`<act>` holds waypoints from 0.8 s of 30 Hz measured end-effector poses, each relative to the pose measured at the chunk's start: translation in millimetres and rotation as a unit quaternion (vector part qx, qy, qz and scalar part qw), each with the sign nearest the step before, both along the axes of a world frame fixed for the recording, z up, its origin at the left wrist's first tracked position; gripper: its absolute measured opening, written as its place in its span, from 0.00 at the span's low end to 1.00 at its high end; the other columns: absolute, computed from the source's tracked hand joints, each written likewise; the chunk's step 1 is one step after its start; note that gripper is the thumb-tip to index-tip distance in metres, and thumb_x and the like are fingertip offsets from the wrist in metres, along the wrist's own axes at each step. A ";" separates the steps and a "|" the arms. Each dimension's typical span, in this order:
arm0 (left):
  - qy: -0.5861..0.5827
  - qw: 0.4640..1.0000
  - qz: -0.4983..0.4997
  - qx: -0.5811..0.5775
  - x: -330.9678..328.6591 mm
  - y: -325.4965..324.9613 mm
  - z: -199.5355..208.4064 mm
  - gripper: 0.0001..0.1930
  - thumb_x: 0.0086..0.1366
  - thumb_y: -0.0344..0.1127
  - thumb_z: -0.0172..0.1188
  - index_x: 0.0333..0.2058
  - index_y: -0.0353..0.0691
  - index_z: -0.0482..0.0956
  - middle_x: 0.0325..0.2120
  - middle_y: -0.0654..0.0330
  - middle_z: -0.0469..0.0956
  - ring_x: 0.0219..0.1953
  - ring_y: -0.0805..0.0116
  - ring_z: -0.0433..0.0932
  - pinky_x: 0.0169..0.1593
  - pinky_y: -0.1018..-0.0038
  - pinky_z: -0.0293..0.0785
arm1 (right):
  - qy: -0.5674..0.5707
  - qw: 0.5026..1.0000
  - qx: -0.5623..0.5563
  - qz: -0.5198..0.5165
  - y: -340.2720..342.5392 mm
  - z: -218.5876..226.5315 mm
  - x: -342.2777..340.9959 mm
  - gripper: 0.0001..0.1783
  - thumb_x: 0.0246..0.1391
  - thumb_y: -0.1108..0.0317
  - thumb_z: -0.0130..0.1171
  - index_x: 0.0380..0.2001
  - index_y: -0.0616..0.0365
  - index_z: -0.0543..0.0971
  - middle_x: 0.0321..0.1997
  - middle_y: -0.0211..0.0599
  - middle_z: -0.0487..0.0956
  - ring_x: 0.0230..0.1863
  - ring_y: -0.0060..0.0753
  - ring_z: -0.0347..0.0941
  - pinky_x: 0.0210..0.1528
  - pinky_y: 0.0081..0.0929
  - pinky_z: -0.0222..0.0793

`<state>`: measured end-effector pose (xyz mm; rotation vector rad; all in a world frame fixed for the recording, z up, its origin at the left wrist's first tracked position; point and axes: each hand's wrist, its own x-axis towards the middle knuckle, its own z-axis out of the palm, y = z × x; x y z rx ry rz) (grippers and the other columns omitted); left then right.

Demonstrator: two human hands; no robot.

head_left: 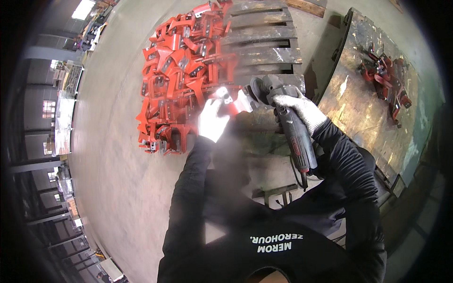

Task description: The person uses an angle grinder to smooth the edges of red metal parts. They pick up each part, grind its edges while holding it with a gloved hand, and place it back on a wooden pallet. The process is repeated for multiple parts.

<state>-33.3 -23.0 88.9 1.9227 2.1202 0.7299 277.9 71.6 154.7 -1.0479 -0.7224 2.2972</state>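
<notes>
My left hand (213, 119), in a white glove, is closed round a red metal bracket (234, 106) with a bare, shiny end. In my right hand (302, 107), also gloved in white, is a dark angle grinder (296, 137), gripped near its head. The grinder's disc (257, 89) faces the bracket's bare end, close beside it; a haze blurs this spot, so I cannot tell if they touch. A big heap of similar red brackets (177, 70) lies just beyond my left hand, with silvery patches on many of them.
Under the work is a dark slatted wooden pallet (262, 33). To the right, a scuffed wooden board (347, 101) carries a small cluster of red metal parts (387, 82). The grinder's cord (302, 181) hangs toward my legs. Concrete floor (113, 118) stretches along the left.
</notes>
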 end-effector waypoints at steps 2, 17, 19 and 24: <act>-0.025 1.000 0.003 -0.001 -5.2 0.5 -6.1 0.24 0.53 0.26 0.72 0.50 0.33 0.79 0.46 0.53 0.78 0.47 0.60 0.81 0.51 0.70 0.78 | -0.024 0.999 0.021 0.040 1.3 -5.3 0.7 0.22 0.56 0.58 0.70 0.50 0.56 0.77 0.35 0.36 0.82 0.33 0.28 0.80 0.38 0.30 0.79; -0.182 0.979 0.075 0.061 -2.0 10.5 6.6 0.24 0.56 0.25 0.74 0.50 0.27 0.76 0.43 0.57 0.78 0.42 0.67 0.83 0.45 0.72 0.81 | -0.043 0.996 0.039 0.070 -7.8 -8.6 12.5 0.31 0.56 0.61 0.71 0.59 0.59 0.71 0.40 0.39 0.80 0.31 0.31 0.80 0.36 0.32 0.82; -0.094 0.991 0.089 0.039 2.8 14.1 12.7 0.23 0.56 0.28 0.74 0.49 0.30 0.77 0.43 0.57 0.79 0.41 0.65 0.84 0.46 0.71 0.80 | -0.077 0.961 0.257 0.058 -7.1 -36.4 9.5 0.40 0.52 0.64 0.74 0.65 0.57 0.66 0.42 0.39 0.79 0.32 0.31 0.80 0.37 0.31 0.82; 0.051 0.992 0.061 0.100 7.4 9.5 11.2 0.25 0.52 0.40 0.77 0.48 0.40 0.81 0.43 0.56 0.79 0.45 0.57 0.81 0.49 0.68 0.78 | -0.170 0.937 0.304 0.033 -15.9 -21.7 -2.4 0.56 0.46 0.59 0.80 0.72 0.61 0.57 0.57 0.44 0.77 0.57 0.30 0.74 0.62 0.30 0.71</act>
